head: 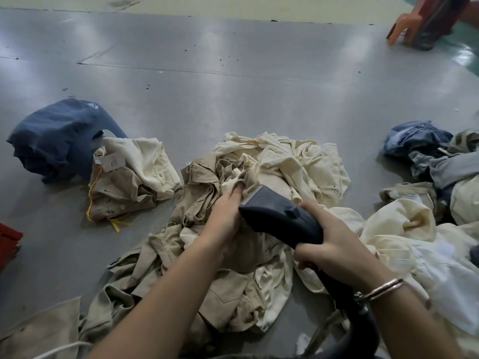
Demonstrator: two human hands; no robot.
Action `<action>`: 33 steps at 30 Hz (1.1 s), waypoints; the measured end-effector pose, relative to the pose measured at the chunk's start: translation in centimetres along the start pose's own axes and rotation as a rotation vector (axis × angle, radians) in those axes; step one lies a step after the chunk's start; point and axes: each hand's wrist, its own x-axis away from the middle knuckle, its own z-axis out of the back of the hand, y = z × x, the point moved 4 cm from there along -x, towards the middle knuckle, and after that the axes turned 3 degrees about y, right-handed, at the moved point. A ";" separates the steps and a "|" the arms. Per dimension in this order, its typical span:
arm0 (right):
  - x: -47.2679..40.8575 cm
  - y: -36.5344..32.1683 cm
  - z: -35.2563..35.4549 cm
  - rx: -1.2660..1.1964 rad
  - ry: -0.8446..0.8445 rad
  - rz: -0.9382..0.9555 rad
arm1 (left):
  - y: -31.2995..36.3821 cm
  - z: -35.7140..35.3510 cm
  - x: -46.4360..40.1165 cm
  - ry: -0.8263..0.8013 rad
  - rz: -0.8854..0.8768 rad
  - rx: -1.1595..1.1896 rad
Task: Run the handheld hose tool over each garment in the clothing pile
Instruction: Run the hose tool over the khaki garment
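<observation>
On a grey floor (pixel 233 81), I watch my right hand (pixel 334 244) wrap its fingers round the handle of the dark hose tool (pixel 280 218), whose flat nozzle presses into the clothing pile (pixel 233 208). My left hand (pixel 228 216) pinches a fold of tan garment (pixel 204 182) just beside the nozzle. The hose (pixel 357 317) trails nearest me, under a bracelet (pixel 383 288). Left of the pile lie a folded beige stack (pixel 129 182) and a navy bundle (pixel 57 138); right of it, blue and cream clothes (pixel 430 161). Beyond, an orange chair leg (pixel 404 24).
</observation>
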 end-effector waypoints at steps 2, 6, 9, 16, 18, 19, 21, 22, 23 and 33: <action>-0.2 0.1 0.1 -0.008 0.084 0.035 | -0.1 -0.4 -0.2 -0.027 -0.024 -0.052; -0.8 1.3 1.6 -0.160 0.291 0.070 | 0.0 -0.1 0.7 -0.142 0.212 0.196; -1.2 2.6 3.4 -0.291 0.363 0.022 | 1.5 0.5 1.0 -0.335 0.311 0.547; -1.3 3.0 0.6 -0.401 0.230 -0.075 | 2.5 -0.5 1.8 -0.500 0.324 0.805; -1.4 2.9 0.2 -0.470 0.250 -0.080 | 2.3 -0.6 1.5 -0.490 0.330 0.872; -1.4 2.8 0.4 -0.498 0.266 -0.085 | 2.3 -0.5 1.3 -0.489 0.332 0.908; -1.4 2.6 1.1 -0.552 0.282 -0.092 | 2.2 -0.2 1.0 -0.474 0.332 0.973; -1.3 2.5 1.5 -0.584 0.281 -0.087 | 2.1 -0.1 0.8 -0.455 0.323 0.984; -1.2 2.3 1.8 -0.611 0.279 -0.077 | 1.9 0.0 0.7 -0.419 0.317 0.977; -1.1 1.1 0.4 -0.430 0.381 -0.013 | 1.8 0.7 0.0 -0.222 0.258 0.567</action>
